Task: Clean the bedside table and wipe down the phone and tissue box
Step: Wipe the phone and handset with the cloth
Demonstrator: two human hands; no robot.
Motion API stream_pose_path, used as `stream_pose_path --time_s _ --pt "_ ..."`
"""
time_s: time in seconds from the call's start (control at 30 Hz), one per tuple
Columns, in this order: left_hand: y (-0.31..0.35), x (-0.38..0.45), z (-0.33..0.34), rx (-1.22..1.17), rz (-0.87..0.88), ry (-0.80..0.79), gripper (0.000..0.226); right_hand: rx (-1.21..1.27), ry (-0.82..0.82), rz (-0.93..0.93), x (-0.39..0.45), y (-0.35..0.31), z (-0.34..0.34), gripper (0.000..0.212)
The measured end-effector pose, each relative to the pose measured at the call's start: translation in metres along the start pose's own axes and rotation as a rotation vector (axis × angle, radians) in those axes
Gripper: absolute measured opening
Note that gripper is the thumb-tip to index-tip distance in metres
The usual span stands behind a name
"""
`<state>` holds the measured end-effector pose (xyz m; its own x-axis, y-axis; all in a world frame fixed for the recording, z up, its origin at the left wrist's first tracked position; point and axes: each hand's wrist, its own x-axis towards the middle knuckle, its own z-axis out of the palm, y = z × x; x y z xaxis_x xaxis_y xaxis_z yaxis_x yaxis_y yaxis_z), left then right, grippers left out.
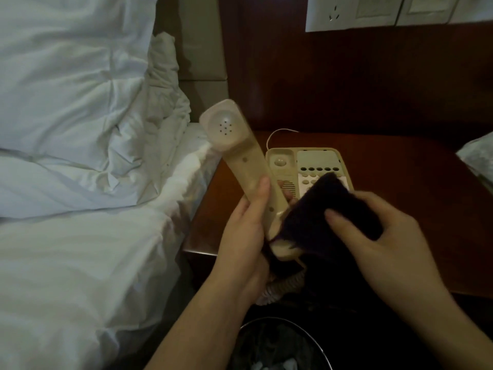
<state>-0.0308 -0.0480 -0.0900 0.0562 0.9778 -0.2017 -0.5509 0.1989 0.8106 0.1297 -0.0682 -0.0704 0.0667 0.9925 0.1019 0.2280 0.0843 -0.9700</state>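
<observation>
The cream phone handset [241, 166] is in the middle of the frame, lifted up and tilted, with its round end and small holes toward the upper left. The left hand [246, 231] grips it around the lower half, thumb lying along the front and fingers curled behind. The right hand [378, 233] holds a dark cloth [330, 209] bunched between thumb and fingers, and the cloth presses on the low end of the handset. A curly cord [277, 287] hangs down from that end.

Just behind the handset, the phone base [304, 161] sits flat on the red-brown bedside table [400, 182], and the cloth hides part of its buttons. A thin white wire [277, 133] loops out from the back of the base.

At the right edge of the frame something pale [477, 158] sits on the table; it is cut off, so I cannot tell what it is. A white bed [66, 156] with rumpled sheets fills the left side. A dark bin [280, 345] with scraps in it is at the bottom. White wall plates [373, 12] are at the upper right.
</observation>
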Motion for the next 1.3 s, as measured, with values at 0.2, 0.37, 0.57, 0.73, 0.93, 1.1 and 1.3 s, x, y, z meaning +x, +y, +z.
stream_pose_path --time_s 0.2,0.37,0.57,0.73,0.93,1.1,1.3 --pt "0.005 0.005 -0.003 -0.047 0.034 -0.052 0.049 0.227 -0.164 0.005 -0.006 -0.015 -0.006 0.028" --pt "-0.003 0.0 0.001 -0.001 -0.045 -0.14 0.067 0.185 -0.271 0.034 -0.014 -0.007 0.019 0.035" --pt "-0.006 0.0 0.003 0.048 -0.024 -0.085 0.064 0.388 -0.316 0.206 -0.009 -0.003 0.022 0.024" --pt "-0.007 0.0 0.002 0.014 -0.01 -0.037 0.069 0.323 -0.404 0.186 -0.007 -0.003 0.021 0.035" --pt "-0.009 -0.004 0.006 0.092 0.011 -0.078 0.056 0.435 -0.307 0.222 -0.007 0.001 0.02 0.022" --pt "-0.005 -0.001 0.002 0.086 0.014 -0.031 0.061 0.354 -0.342 0.198 -0.008 0.003 0.023 0.026" --pt "0.003 0.0 0.003 0.165 0.136 -0.046 0.037 0.213 -0.077 0.158 0.007 -0.002 0.012 0.024"
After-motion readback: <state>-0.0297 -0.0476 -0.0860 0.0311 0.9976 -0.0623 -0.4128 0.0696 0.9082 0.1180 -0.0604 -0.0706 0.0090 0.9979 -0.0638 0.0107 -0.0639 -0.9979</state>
